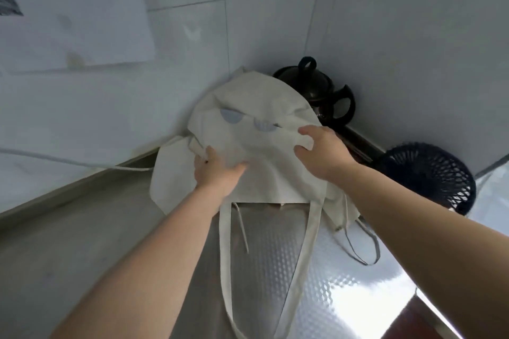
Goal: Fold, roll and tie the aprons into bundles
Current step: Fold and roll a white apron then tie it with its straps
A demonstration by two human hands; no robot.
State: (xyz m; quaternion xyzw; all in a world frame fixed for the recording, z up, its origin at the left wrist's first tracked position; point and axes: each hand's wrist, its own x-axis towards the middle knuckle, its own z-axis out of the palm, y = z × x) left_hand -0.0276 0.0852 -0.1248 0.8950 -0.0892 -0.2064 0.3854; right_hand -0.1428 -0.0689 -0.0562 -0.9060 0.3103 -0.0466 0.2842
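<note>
A cream apron [256,107] with two pale blue half-circle prints is bunched up in the corner of the counter, its top leaning on the wall. My left hand [217,170] grips the cloth at its lower left, fingers buried in the fabric. My right hand [322,151] pinches a fold at the right edge. The apron's long neck loop [305,253] hangs toward me over the metal surface. Thin ties [242,228] trail from under the cloth.
A black teapot [316,88] stands in the corner behind the apron. A black mesh basket [429,176] sits to the right. The embossed metal counter [330,292] runs toward me, and a white cable [55,158] lies along the left wall.
</note>
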